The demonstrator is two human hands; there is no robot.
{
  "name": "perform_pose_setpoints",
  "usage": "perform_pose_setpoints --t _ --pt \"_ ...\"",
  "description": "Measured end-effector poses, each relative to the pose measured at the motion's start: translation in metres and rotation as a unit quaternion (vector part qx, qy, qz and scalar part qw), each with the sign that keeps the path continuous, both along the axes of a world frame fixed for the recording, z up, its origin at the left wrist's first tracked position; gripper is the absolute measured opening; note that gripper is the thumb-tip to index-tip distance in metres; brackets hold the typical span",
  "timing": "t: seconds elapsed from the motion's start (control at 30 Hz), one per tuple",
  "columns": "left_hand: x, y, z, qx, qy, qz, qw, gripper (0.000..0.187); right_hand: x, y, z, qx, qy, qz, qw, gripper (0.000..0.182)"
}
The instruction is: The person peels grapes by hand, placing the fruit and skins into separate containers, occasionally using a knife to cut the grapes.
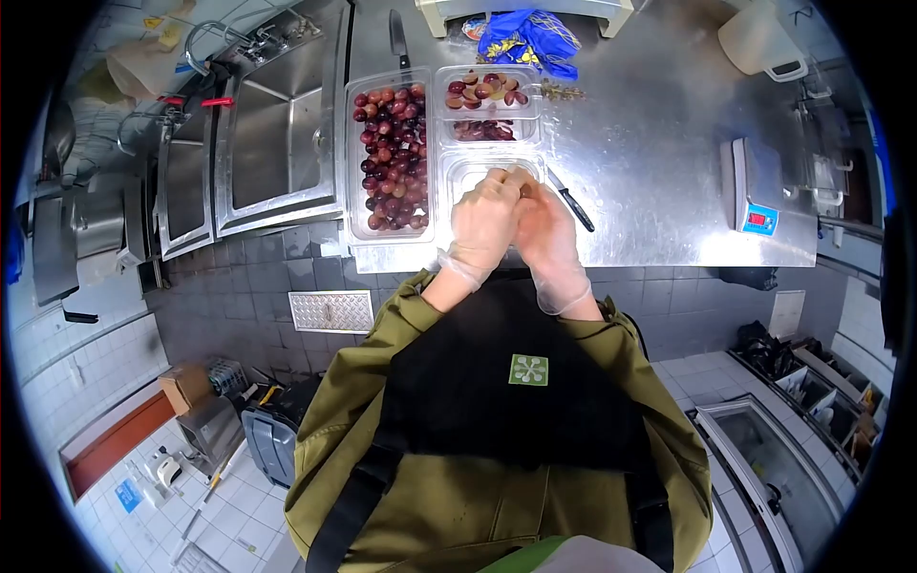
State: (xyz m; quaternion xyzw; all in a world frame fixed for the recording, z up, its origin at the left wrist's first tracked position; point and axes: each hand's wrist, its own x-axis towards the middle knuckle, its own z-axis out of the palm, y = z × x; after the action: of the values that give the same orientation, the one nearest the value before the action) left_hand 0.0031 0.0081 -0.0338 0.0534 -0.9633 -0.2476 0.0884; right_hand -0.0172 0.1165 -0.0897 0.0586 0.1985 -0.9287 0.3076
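Note:
Both my hands wear clear gloves and meet over a clear plastic container (457, 172) near the counter's front edge. My left hand (482, 222) is closed, its fingertips pressed against those of the right. My right hand (552, 234) is curled in too, and whatever lies between the fingers is hidden. To the left stands a long clear tub (353, 205) with many whole red grapes (392, 158). Behind my hands, one clear tub holds halved grapes (485, 89) and another holds dark red grape pieces (484, 130). A black-handled knife (573, 203) lies right of my right hand.
A larger knife (398, 40) lies behind the grape tub. Grape stems (564, 93) and a blue plastic bag (530, 40) are at the back. A digital scale (757, 191) and a white jug (759, 40) stand right. Steel sinks (277, 143) adjoin on the left.

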Motion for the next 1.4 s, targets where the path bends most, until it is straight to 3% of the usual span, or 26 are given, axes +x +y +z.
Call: perform_pose_setpoints --t 0.03,0.13,0.27,0.43,0.57,0.77,0.9,1.13,1.23,1.4 --pt "0.001 -0.001 -0.001 -0.001 0.008 -0.005 1.0 0.024 -0.001 0.004 -0.003 -0.029 0.013 0.015 0.999 0.041" --pt "0.006 -0.001 -0.001 -0.005 -0.004 -0.02 1.0 0.02 -0.011 0.007 -0.001 -0.047 -0.101 0.064 0.992 0.043" --pt "0.011 -0.002 -0.009 0.008 -0.028 -0.021 0.999 0.018 -0.01 -0.008 0.01 0.03 -0.052 0.069 0.996 0.044" --pt "0.011 -0.009 0.018 0.086 -0.021 -0.004 0.996 0.023 -0.008 -0.014 0.026 0.11 -0.01 0.025 0.994 0.042" --pt "0.011 -0.01 0.015 0.097 -0.01 0.0 0.995 0.023 -0.009 -0.019 0.027 0.122 -0.01 0.016 0.992 0.04" --pt "0.007 0.001 -0.004 -0.043 0.01 -0.005 0.999 0.015 -0.006 -0.022 0.014 0.138 -0.023 0.017 0.99 0.041" --pt "0.003 0.004 -0.004 -0.038 0.03 -0.002 0.999 0.013 -0.01 -0.023 0.01 0.13 -0.003 0.013 0.991 0.041" --pt "-0.011 -0.007 0.0 0.075 0.032 0.016 0.997 0.007 -0.017 -0.025 -0.012 0.092 0.037 0.011 0.995 0.032" --pt "-0.014 -0.016 -0.004 0.134 0.009 0.049 0.99 0.008 -0.019 -0.023 -0.003 -0.002 0.022 0.034 0.999 0.028" --pt "-0.017 -0.022 0.001 0.203 -0.005 0.12 0.972 0.013 -0.013 -0.019 0.034 0.066 -0.002 0.047 0.997 0.028"
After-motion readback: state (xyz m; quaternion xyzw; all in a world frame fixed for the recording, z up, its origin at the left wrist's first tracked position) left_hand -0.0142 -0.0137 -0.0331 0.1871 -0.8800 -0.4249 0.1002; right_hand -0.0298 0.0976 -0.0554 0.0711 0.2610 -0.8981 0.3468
